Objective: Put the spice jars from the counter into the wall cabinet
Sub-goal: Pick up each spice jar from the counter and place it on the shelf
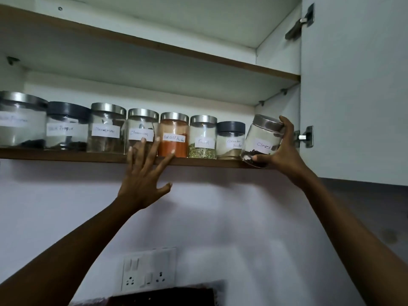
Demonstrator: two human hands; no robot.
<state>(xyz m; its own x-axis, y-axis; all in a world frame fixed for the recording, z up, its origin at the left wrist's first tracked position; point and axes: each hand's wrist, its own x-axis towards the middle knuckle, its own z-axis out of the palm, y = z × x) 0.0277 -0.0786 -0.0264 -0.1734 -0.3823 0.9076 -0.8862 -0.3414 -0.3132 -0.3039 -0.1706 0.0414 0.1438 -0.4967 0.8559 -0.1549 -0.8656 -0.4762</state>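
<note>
A row of several labelled glass spice jars stands on the lower shelf point(66, 156) of the open wall cabinet. My right hand point(283, 151) grips the cloves jar point(261, 141), tilted, at the shelf's right end beside the coriander powder jar point(230, 140). The jar's base rests on the shelf's front edge. My left hand point(143, 173) is open with fingers spread, fingertips touching the fronts of the cinnamon jar point(141, 129) and the red chilli powder jar point(174, 134). A fennel jar point(203, 139) stands between the chilli and coriander jars.
The open cabinet door point(353, 85) hangs at the right on two metal hinges point(305, 136). An upper shelf point(154, 49) runs above the jars. Below, on the wall, is a white switch and socket plate point(149, 269). A dark object point(167, 297) shows at the bottom edge.
</note>
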